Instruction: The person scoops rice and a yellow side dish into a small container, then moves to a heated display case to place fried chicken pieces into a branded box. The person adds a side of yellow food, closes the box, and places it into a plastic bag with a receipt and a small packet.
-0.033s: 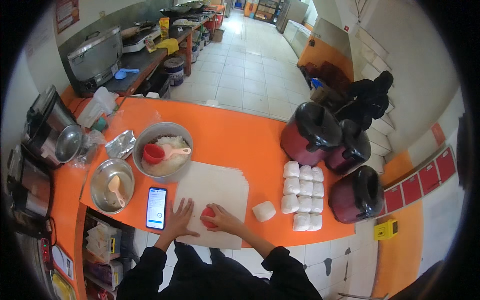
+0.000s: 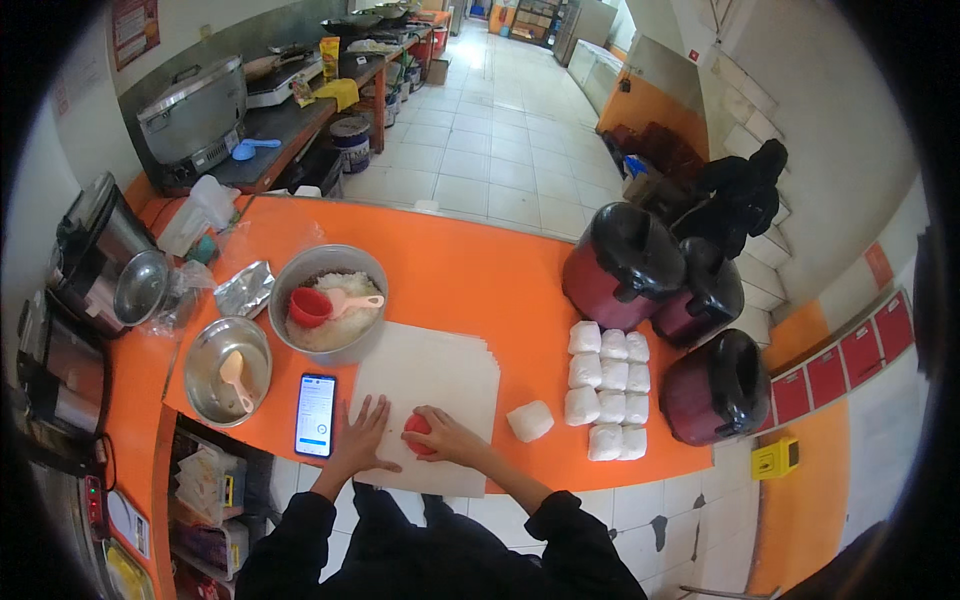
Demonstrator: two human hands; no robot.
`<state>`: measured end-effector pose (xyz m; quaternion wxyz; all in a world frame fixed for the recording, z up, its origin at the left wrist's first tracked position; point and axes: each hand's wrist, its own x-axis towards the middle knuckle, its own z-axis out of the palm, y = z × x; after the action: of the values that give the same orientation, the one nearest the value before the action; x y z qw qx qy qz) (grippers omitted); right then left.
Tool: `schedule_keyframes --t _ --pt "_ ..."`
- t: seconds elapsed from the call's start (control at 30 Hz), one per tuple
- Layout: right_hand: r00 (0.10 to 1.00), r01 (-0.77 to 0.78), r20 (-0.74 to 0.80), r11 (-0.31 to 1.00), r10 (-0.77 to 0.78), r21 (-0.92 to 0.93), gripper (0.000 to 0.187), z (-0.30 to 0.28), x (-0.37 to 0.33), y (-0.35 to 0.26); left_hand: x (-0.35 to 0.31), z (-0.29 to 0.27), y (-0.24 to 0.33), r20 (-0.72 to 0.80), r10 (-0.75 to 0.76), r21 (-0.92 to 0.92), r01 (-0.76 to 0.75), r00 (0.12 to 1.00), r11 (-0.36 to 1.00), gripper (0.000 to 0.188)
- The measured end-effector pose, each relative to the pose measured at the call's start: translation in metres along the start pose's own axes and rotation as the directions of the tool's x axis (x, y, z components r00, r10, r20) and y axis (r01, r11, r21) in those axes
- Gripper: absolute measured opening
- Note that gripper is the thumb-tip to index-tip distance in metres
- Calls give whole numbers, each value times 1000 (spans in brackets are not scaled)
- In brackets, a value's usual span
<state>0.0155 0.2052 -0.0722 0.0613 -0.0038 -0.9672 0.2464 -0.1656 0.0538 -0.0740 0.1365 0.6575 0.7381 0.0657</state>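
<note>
On a stack of off-white paper sheets (image 2: 430, 365) at the front of the orange table, my right hand (image 2: 450, 440) grips a red cup (image 2: 416, 432), which looks upside down. What lies beneath the cup is hidden. My left hand (image 2: 362, 438) rests flat on the stack's left side, fingers spread, holding nothing. A phone (image 2: 314, 415) with its screen lit lies just left of it. Behind the sheets stands a metal pot (image 2: 376, 340) of white rice (image 2: 352, 325), with another red cup (image 2: 310, 307) and a peach rice paddle (image 2: 352, 300) in it. One white wrapped packet (image 2: 530, 421) sits right of the stack.
Several white wrapped packets (image 2: 612, 375) stand in rows at the right, beside dark red rice cookers with black lids (image 2: 715, 388). Left of the phone is a steel bowl (image 2: 197, 375) with a peach paddle (image 2: 236, 380). Crumpled foil (image 2: 244, 290) lies behind it.
</note>
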Motion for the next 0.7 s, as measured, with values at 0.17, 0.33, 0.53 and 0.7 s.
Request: schedule_keyframes --t 0.17,0.33,0.53,0.7 --pt "995 -71 -61 987 81 146 49 -30 6 -8 -4 -7 9 -34 -36 40 37 999 999 123" --pt "905 -199 -142 695 400 691 51 -75 28 -2 -27 5 15 -205 -103 -134 77 973 988 94" --pt "991 81 -127 938 -40 336 58 -95 140 -96 -78 22 -5 -169 273 -343 -317 947 884 54" --pt "989 138 -87 968 -122 209 59 -24 267 -149 -63 34 -32 -66 353 -368 -352 933 861 38"
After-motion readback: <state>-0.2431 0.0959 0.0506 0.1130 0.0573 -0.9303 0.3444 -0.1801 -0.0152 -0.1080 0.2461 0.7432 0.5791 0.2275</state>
